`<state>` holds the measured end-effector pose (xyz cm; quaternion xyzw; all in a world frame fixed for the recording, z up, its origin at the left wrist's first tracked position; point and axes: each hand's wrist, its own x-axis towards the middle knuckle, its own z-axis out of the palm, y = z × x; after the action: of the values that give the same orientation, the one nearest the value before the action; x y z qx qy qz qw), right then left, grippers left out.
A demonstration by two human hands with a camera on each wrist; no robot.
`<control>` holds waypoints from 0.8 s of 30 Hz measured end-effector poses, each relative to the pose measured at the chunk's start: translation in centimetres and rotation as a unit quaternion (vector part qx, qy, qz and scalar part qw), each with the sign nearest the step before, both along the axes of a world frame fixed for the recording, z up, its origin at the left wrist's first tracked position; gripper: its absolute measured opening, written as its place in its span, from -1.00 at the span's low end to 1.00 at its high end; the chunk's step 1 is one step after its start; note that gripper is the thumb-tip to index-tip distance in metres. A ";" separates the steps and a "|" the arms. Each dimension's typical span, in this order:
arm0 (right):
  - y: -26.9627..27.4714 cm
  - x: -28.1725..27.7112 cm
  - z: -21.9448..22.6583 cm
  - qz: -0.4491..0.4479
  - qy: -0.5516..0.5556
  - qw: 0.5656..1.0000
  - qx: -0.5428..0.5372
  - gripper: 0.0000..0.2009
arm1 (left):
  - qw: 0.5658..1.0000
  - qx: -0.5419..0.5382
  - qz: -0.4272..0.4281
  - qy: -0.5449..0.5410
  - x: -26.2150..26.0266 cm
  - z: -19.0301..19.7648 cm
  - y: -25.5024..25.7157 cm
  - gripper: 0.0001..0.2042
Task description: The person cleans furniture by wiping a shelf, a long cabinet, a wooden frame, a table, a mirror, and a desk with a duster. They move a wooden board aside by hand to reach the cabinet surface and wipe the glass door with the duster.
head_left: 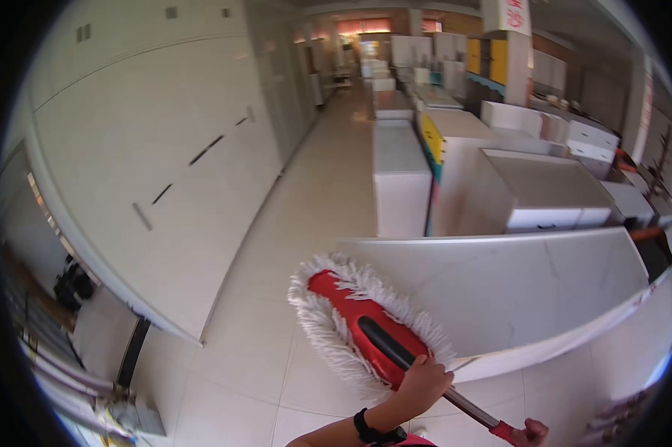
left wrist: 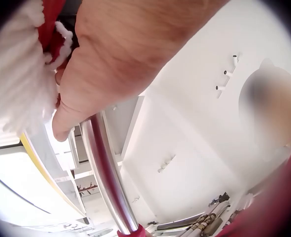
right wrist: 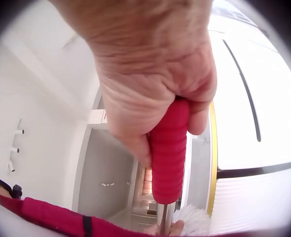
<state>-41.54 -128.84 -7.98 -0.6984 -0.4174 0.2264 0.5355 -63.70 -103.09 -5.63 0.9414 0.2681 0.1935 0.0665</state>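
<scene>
Bright daylight; fisheye edges; blurred close-ups

Furniture showroom interior. Floor [head_left: 328, 186]: pale glossy tiles, forming an aisle running toward 12 o'clock. Wardrobe wall [head_left: 149, 149]: white panels with slim dark handles, from 9 to 11 o'clock. White cabinets [head_left: 400, 175] in rows at 12 to 2 o'clock, one yellow-fronted. White slab counter [head_left: 500, 283] at 3 o'clock. Warm light at the far end.

Mop [head_left: 354, 316]: white cloth fringe, shiny metal pole [left wrist: 106, 173], ribbed red grip [right wrist: 169, 153]; floor [head_left: 261, 357] glossy tile.
</scene>
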 end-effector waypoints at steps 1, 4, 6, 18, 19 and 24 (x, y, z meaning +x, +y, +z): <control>0.3 -1.6 1.0 -0.030 0.027 0.999 0.008 -0.81 | 1.000 -0.008 -0.012 -0.005 -0.4 0.2 -0.1 -0.85; 0.7 -3.6 0.5 -0.091 0.098 0.991 0.009 -0.84 | 0.999 -0.021 -0.035 0.007 -1.6 0.9 0.6 -0.83; 1.8 -3.8 2.8 -0.053 0.149 0.987 -0.022 -0.85 | 0.999 0.010 -0.045 0.011 -1.5 0.7 1.2 -0.81; 0.7 8.2 3.8 0.012 0.083 0.994 0.066 -0.87 | 0.988 0.122 -0.065 -0.067 13.6 0.4 0.2 -0.70; 0.0 10.1 3.8 0.002 0.075 0.995 0.072 -0.87 | 0.987 0.122 -0.073 -0.072 16.1 0.4 -0.2 -0.71; -5.3 20.1 5.1 -0.055 0.040 0.997 0.044 -0.84 | 0.984 0.109 -0.117 -0.077 29.5 0.7 -3.7 -0.74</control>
<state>-21.40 -134.16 -2.87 -0.6864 -0.3660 0.2059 0.5937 -34.17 -106.75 -4.95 0.9501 0.1276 0.2845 0.0058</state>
